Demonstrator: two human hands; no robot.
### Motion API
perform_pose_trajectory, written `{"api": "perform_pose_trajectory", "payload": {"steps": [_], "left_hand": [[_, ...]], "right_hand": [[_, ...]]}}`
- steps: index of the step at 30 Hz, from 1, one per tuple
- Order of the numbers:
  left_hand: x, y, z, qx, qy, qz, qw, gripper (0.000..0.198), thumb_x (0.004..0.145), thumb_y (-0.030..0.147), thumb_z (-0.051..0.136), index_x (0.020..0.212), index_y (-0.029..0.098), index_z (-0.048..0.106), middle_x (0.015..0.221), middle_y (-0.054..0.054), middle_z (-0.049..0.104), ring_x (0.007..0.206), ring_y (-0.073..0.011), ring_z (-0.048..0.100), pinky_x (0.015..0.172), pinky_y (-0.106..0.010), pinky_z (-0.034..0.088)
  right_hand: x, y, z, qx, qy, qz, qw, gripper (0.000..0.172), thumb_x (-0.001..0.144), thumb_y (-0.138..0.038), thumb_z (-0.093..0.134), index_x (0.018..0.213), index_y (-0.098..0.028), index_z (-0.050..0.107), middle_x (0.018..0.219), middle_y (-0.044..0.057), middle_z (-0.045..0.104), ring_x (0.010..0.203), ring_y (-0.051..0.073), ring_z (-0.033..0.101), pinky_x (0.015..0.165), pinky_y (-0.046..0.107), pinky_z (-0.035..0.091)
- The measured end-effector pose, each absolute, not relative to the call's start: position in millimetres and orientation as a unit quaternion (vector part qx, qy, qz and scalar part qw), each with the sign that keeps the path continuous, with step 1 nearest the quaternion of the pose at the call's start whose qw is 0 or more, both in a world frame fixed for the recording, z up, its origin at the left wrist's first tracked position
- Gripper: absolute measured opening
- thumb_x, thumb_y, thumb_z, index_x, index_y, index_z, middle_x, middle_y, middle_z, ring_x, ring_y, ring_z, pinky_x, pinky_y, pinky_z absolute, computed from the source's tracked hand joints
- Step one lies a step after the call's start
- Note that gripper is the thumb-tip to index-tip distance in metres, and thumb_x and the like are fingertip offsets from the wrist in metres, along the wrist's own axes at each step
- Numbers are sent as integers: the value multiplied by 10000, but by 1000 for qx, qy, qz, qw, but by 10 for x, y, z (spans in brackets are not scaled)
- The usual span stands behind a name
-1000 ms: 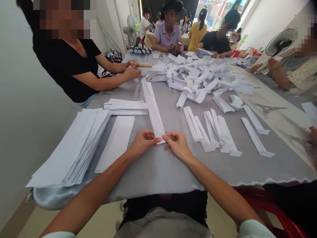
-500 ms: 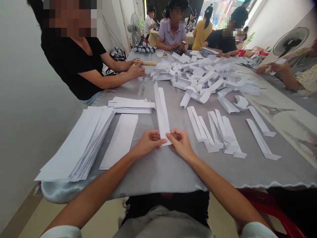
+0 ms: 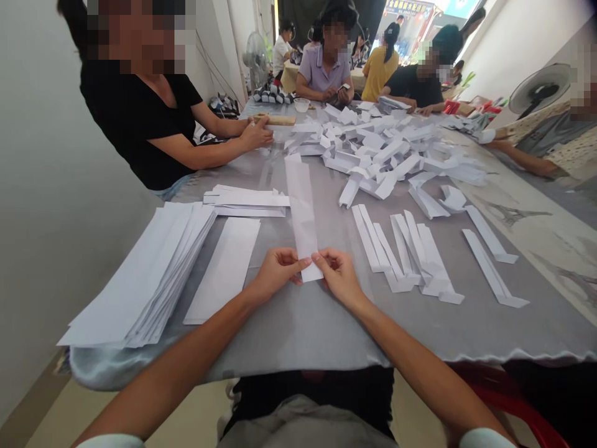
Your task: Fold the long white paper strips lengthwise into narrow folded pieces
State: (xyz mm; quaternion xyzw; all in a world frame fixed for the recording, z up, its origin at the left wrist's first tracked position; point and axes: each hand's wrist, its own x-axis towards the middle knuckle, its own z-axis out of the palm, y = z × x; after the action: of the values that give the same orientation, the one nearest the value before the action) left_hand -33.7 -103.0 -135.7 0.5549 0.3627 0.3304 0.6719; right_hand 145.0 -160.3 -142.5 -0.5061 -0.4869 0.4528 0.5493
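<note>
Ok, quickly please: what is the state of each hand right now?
Left hand: closed, pinching the long white paper strip near its end.
Right hand: closed, pinching the same strip.

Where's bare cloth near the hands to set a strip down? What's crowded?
Bare grey tablecloth lies before the left hand and right hand holding the paper strip, between the white sheet and table edge. Another patch lies right of the right hand, below the folded strips. Crowded: the folded-paper heap beyond.
</note>
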Motion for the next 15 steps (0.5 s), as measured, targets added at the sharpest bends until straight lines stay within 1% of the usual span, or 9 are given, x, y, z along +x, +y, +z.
{"api": "perform_pose_trajectory", "payload": {"steps": [2,5,8,13,15], "left_hand": [[-338,-1030,-1353,554,356,332,676,397,764,514,933,840,158,777,857,-71,790,728,-189,716,569,-285,626],[-343,-1016,-1351,557,351,349,666,403,811,542,892,874,159,783,854,-64,779,683,-167,683,502,-250,564],[-350,-997,-1350,570,354,358,649,406,814,540,890,830,154,764,775,-37,731,581,-123,593,428,-220,463],[-345,-1017,-1326,589,349,363,632,406,830,526,877,745,163,719,677,-3,659,533,-102,537,429,-216,425],[-340,-1034,-1312,598,350,357,627,408,834,522,872,719,165,709,654,-1,648,520,-102,526,429,-220,418]], "right_hand": [[1451,-1603,-1427,-506,-489,449,551,469,920,-647,750,790,-202,685,578,-39,541,455,111,417,420,255,291],[1456,-1603,-1441,-512,-491,453,540,483,931,-665,723,820,-196,692,602,-32,562,457,115,421,415,259,288],[1452,-1607,-1456,-518,-500,452,527,491,945,-669,700,824,-193,709,645,-8,599,523,130,467,455,255,316],[1427,-1620,-1443,-515,-502,444,534,445,955,-644,708,880,-206,723,723,20,691,626,165,582,554,263,420],[1426,-1622,-1432,-511,-509,436,539,430,966,-623,708,872,-204,725,750,28,711,649,167,600,586,267,439]]}}
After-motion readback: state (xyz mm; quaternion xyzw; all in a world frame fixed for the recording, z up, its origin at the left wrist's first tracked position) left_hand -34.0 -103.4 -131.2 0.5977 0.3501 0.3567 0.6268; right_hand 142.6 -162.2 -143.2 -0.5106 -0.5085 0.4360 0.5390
